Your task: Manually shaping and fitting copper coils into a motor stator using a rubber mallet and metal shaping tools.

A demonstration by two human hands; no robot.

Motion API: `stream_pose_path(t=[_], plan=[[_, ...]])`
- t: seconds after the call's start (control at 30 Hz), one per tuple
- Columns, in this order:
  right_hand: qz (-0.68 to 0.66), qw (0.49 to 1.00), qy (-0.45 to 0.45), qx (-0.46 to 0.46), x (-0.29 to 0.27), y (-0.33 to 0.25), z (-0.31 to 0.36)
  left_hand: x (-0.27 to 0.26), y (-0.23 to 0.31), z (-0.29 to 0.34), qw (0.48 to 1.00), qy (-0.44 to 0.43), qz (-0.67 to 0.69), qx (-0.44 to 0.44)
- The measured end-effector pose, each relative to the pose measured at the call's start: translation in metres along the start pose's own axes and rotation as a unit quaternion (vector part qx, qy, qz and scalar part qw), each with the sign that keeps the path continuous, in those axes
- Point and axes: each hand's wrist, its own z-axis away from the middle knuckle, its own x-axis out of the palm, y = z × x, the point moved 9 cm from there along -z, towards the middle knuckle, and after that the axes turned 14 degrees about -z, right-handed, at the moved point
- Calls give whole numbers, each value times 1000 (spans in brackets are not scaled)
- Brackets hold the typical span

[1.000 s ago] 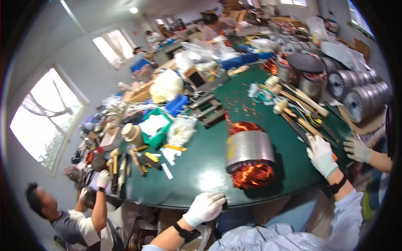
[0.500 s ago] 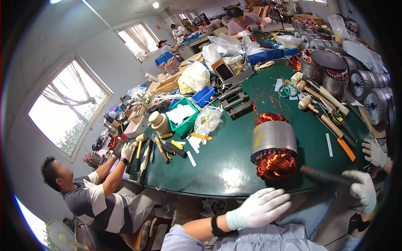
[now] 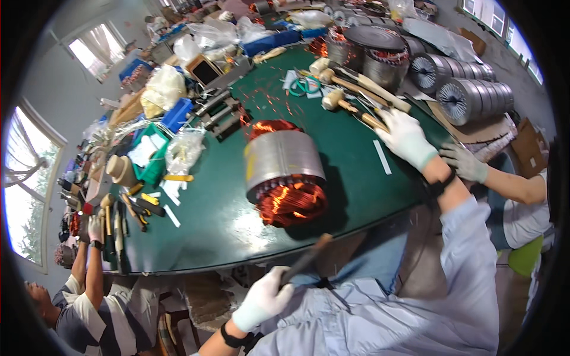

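Note:
My left hand, in a white glove, is closed round a dark flat bar with a brown tip, held in front of the table edge. My gloved right hand reaches over the right side of the table, its fingers round the wooden handle of a mallet; part of the grip is hidden beneath the glove. Between my hands, a stator stands on the green tabletop. Its body is a grey metal cylinder, with red-brown copper windings bulging from the near end and more at the far end.
More mallets and hand tools lie beside my right hand. Metal cores line the right edge. A co-worker's gloved hand rests near my right forearm; another person works at the left. A green bin and a black metal fixture stand left of the stator.
The dark bar, near my right hand before, is now in my left hand. My right hand has moved forward to the mallet handle. The view has shifted to the right.

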Motion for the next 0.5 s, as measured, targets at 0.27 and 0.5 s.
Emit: stream_pose_path(t=[0.27, 0.5], plan=[[-29, 980, -144, 136, 17, 21, -57, 29, -21, 31, 945, -113, 295, -88], [-647, 705, -90, 275, -39, -101, 143, 49, 6, 19, 776, -123, 616, -51]])
